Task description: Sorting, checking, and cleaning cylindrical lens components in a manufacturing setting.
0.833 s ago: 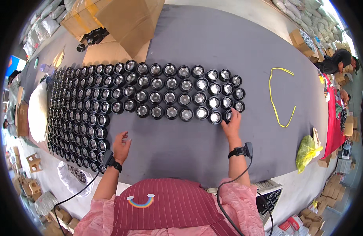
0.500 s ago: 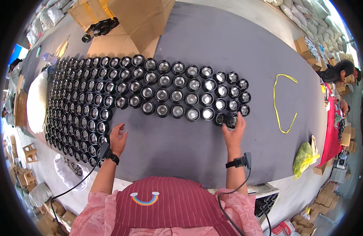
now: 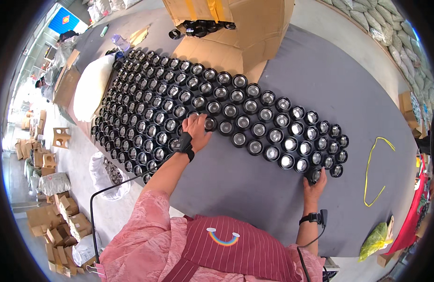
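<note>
Right hand (image 3: 315, 189): thumb and fingers clamped on one black cup (image 3: 314, 176) from its two sides. Cup sits between them at the near edge of the block of cups (image 3: 259, 129), shiny inside facing up. Neighbouring cups lie just beyond these fingertips and to their right; whether the held cup touches them, cannot tell.

Left hand (image 3: 195, 134): fingers bent over the near edge of the block, thumb standing apart from them. One cup (image 3: 210, 123) just right of these fingertips. Whether fingers and thumb are closed on anything, cannot tell.

Block: dense rows left of the left fingers, reaching nearer the body there; a narrower band of rows runs from them toward the right fingers. All on the grey table (image 3: 254, 192), which is bare between the two hands.

Other items: open carton (image 3: 268, 28) well beyond the left fingers, more black pieces (image 3: 198, 29) at its mouth. White sack (image 3: 91, 89) far left of the left fingers, clear bottle (image 3: 120, 42) beyond it. Yellow strap (image 3: 366, 181) to the right of the right fingers, lying in an open curve. Yellow-green bag (image 3: 374, 242) right of them and nearer the body.
</note>
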`<act>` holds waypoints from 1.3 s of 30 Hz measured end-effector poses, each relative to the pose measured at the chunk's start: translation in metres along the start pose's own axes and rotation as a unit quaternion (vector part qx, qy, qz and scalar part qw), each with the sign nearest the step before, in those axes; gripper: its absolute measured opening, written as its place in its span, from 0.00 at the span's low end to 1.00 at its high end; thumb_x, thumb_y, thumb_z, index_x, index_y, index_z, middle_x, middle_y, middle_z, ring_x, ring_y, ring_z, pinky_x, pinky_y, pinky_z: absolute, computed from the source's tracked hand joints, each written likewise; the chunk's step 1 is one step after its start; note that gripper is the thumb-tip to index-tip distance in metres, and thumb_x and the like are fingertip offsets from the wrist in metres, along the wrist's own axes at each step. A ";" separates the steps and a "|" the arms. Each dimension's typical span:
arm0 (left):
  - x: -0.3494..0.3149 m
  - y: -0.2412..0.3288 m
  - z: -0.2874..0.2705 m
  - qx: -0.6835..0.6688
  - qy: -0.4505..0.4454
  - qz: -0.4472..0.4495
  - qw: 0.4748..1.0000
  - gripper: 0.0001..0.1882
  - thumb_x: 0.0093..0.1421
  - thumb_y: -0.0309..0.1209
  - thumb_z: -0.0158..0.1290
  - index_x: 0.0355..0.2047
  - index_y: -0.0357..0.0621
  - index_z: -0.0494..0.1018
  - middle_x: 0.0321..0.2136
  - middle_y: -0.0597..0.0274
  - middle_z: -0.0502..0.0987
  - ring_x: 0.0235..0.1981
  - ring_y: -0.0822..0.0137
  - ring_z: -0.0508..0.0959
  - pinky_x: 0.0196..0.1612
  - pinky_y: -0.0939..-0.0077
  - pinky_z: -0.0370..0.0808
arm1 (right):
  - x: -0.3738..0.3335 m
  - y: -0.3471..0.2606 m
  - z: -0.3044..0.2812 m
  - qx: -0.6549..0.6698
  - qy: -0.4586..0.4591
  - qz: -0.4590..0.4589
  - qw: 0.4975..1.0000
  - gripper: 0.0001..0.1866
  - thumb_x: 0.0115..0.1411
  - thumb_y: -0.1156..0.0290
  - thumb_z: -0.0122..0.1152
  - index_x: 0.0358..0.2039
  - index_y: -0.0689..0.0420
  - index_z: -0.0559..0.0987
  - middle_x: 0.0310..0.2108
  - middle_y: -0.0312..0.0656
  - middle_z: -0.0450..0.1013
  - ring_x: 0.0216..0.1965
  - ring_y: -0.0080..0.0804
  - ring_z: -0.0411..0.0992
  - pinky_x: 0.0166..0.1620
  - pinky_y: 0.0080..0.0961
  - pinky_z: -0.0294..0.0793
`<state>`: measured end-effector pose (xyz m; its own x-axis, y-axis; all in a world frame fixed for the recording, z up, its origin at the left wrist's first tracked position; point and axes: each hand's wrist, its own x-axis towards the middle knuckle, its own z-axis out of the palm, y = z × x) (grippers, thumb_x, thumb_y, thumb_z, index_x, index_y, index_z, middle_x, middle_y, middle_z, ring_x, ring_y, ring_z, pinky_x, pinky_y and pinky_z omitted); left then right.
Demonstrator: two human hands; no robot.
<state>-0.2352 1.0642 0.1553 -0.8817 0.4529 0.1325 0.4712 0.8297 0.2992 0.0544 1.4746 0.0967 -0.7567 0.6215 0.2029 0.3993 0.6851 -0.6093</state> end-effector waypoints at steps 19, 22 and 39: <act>0.018 0.035 0.035 -0.125 -0.023 0.054 0.990 0.35 0.44 0.32 0.64 0.54 0.40 0.68 0.47 0.51 0.70 0.50 0.49 0.71 0.51 0.58 0.71 | -0.002 0.006 -0.005 0.016 0.025 -0.003 1.000 0.48 0.37 0.79 0.73 0.62 0.57 0.63 0.54 0.50 0.65 0.56 0.52 0.63 0.60 0.42 0.62; 0.023 0.032 0.045 -0.203 -0.068 0.002 0.977 0.37 0.44 0.30 0.65 0.56 0.40 0.66 0.51 0.47 0.66 0.52 0.47 0.70 0.55 0.59 0.71 | -0.002 0.003 -0.001 0.004 0.054 -0.014 0.998 0.48 0.37 0.76 0.75 0.62 0.57 0.63 0.54 0.50 0.66 0.56 0.52 0.63 0.60 0.42 0.63; 0.003 0.045 0.028 -0.230 -0.010 -0.035 0.973 0.41 0.40 0.27 0.66 0.57 0.44 0.63 0.48 0.50 0.71 0.50 0.47 0.70 0.54 0.58 0.70 | 0.007 -0.051 0.026 0.091 0.024 -0.015 0.995 0.49 0.42 0.77 0.73 0.65 0.60 0.58 0.61 0.52 0.60 0.62 0.47 0.59 0.64 0.37 0.59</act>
<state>-0.2157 1.1117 0.1427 -0.9088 0.4096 0.0798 0.3443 0.6279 0.6980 0.0154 1.4343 0.1093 -0.7392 0.6227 0.2565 0.2733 0.6255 -0.7308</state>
